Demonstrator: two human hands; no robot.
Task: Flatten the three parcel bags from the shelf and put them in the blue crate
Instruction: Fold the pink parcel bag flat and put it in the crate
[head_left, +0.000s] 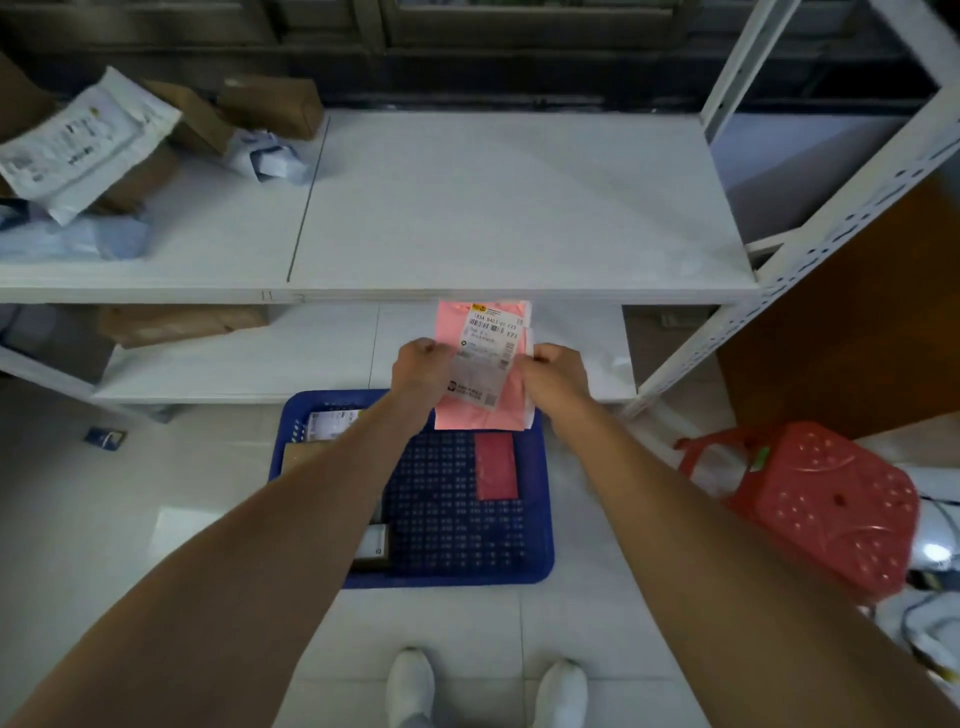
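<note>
Pink and thin, the parcel bag (480, 364) is hanging between the two hands, above the far edge of the blue crate (415, 499) and in front of the lower shelf (244, 364). On the far left of the upper shelf (493, 208), crumpled white and pale blue parcel bags (83, 145) are lying among brown cardboard boxes (270, 104); a brown padded parcel (176, 322) is resting on the lower shelf below them. Moving right, the left hand (421, 366) is curling into a fist and pinching the left edge of the pink bag, knuckles up. The bag is looking smooth and slightly creased, a flat rectangle with a white printed shipping label (491, 338) across its middle, barcode at the top. The right hand (553, 371) is closing on the right edge of the bag in the same way, so the bag is stretching flat between both grips. Beneath, the crate is showing a perforated plastic floor with rounded corners; a red flat bag (496, 470) is lying inside toward the right, and a brown parcel with a white label (322, 436) is lying at the left, partly behind the forearm. Further right, a red plastic stool (821, 509) with a patterned, perforated seat is standing on the pale tiled floor (156, 519), beside the white slotted metal upright (810, 260) of the shelf.
</note>
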